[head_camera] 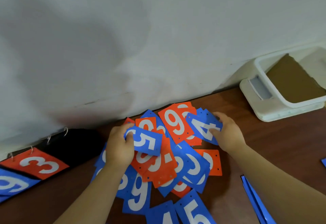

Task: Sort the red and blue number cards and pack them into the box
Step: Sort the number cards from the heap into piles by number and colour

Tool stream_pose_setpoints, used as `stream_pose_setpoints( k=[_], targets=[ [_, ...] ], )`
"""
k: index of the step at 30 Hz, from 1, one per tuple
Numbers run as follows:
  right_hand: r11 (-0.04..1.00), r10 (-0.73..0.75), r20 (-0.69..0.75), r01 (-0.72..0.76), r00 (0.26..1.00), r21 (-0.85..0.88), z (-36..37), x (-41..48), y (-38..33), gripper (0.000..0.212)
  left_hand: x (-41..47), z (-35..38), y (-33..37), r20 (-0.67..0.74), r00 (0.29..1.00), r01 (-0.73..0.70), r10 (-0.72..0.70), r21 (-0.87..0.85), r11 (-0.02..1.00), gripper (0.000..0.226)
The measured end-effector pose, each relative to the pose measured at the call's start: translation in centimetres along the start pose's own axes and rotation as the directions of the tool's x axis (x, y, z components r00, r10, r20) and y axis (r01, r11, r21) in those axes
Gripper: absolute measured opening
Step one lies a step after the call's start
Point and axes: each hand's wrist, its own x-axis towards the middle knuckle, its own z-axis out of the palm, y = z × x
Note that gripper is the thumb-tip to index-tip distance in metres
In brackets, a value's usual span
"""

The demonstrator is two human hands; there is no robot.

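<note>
- Pinched by the left hand [120,148], thumb on its face, the blue 5 card [148,144] is held over the upper left of the heap. The card juts to the right of the grip.
- The blue 4 card [202,126] is gripped by the right hand [228,133] at the heap's upper right, thumb on the numeral. The card extends left of the grip.
- Both held cards are blue, so blue is probably being picked out first.
- The mixed heap [176,167] of red and blue cards is spread on the brown table [273,135] at lower centre, unsorted.
- The white box [260,66] stands at the right edge of the frame, well apart from both hands. Brown cardboard is seen inside, but no number cards.
- Blue cards [254,199] at lower right are judged a sorted pile just begun.
</note>
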Motion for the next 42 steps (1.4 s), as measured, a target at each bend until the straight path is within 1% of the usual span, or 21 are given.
stream_pose_setpoints(
  k=[4,6,8,11,14,18,20,22,24,26,28,30,31,35,37,39,40,41,42],
  targets=[
    [0.995,0.098,-0.064,-0.096,0.993,0.024,-1.9,-2.5,1.8,0.054,-2.3,-1.3,0.0,0.016,0.996,0.091,-0.090,-0.072,0.993,0.026],
    [0.988,0.135,-0.085,-0.127,0.987,0.091,-3.1,-4.1,2.2,0.045,-3.9,-2.0,0.4,0.033,0.990,0.138,-0.135,-0.150,0.979,0.022],
    [0.974,0.180,-0.121,-0.160,0.976,0.160,-4.1,-6.0,2.4,0.034,-5.5,-2.6,0.6,0.038,0.986,0.165,-0.161,-0.225,0.960,0.024],
    [0.958,0.200,-0.194,-0.151,0.960,0.244,-5.4,-9.6,1.9,0.024,-8.2,-3.5,0.8,0.036,0.985,0.173,-0.170,-0.268,0.948,0.031],
    [0.936,0.176,-0.227,-0.092,0.958,0.339,-5.7,-13.9,0.7,0.021,-11.3,-4.8,0.7,0.035,0.984,0.178,-0.176,-0.312,0.933,0.039],
    [0.903,0.107,-0.170,-0.024,0.980,0.429,-4.0,-20.0,-1.9,0.027,-15.5,-7.7,-1.0,0.043,0.977,0.209,-0.208,-0.366,0.907,0.045],
    [0.894,0.047,-0.110,0.007,0.993,0.449,-2.7,-22.9,-3.4,0.030,-17.4,-9.4,-2.4,0.037,0.970,0.236,-0.240,-0.385,0.892,0.044],
    [0.888,-0.016,-0.035,0.030,0.999,0.459,-0.9,-25.4,-4.6,0.033,-19.3,-11.2,-4.3,0.001,0.958,0.263,-0.288,-0.406,0.875,0.040],
    [0.899,-0.064,0.040,0.040,0.997,0.437,1.2,-27.4,-5.4,0.034,-21.4,-13.1,-6.6,-0.047,0.946,0.270,-0.322,-0.435,0.859,0.037],
    [0.911,-0.105,0.086,0.061,0.991,0.407,3.4,-29.1,-6.0,0.034,-23.4,-14.9,-9.2,-0.061,0.930,0.290,-0.362,-0.484,0.826,0.037],
    [0.932,-0.133,0.115,0.085,0.984,0.353,5.4,-30.7,-6.5,0.032,-25.3,-16.7,-11.6,-0.050,0.902,0.340,-0.429,-0.532,0.776,0.034],
    [0.953,-0.143,0.130,0.101,0.981,0.286,6.9,-31.7,-6.8,0.030,-27.1,-18.2,-13.7,-0.052,0.873,0.383,-0.484,-0.540,0.749,0.031],
    [0.964,-0.136,0.125,0.102,0.983,0.246,7.7,-31.9,-6.8,0.029,-28.0,-18.7,-14.6,-0.054,0.869,0.394,-0.491,-0.524,0.755,0.032],
    [0.996,-0.081,0.110,0.078,0.991,0.032,10.6,-32.1,-5.4,0.028,-29.9,-19.4,-16.9,-0.031,0.904,0.360,-0.427,-0.487,0.796,0.036],
    [0.996,-0.050,0.146,0.060,0.988,-0.065,11.6,-31.9,-4.7,0.033,-30.4,-19.7,-17.2,-0.023,0.921,0.334,-0.389,-0.469,0.818,0.037],
    [0.965,-0.034,0.169,0.077,0.985,-0.250,12.1,-31.7,-4.4,0.037,-30.8,-19.9,-17.0,-0.004,0.936,0.311,-0.351,-0.458,0.833,0.038],
    [0.931,-0.026,0.153,0.079,0.988,-0.356,12.2,-31.7,-4.4,0.040,-30.9,-19.9,-16.9,0.006,0.945,0.293,-0.326,-0.453,0.842,0.037],
    [0.910,-0.027,0.120,0.074,0.992,-0.408,12.1,-31.7,-4.7,0.042,-30.9,-19.9,-16.8,0.015,0.953,0.277,-0.302,-0.450,0.849,0.037],
    [0.921,-0.040,0.099,0.075,0.994,-0.382,11.8,-32.1,-5.4,0.044,-30.9,-19.8,-16.6,0.023,0.960,0.260,-0.281,-0.459,0.850,0.036]
  ],
)
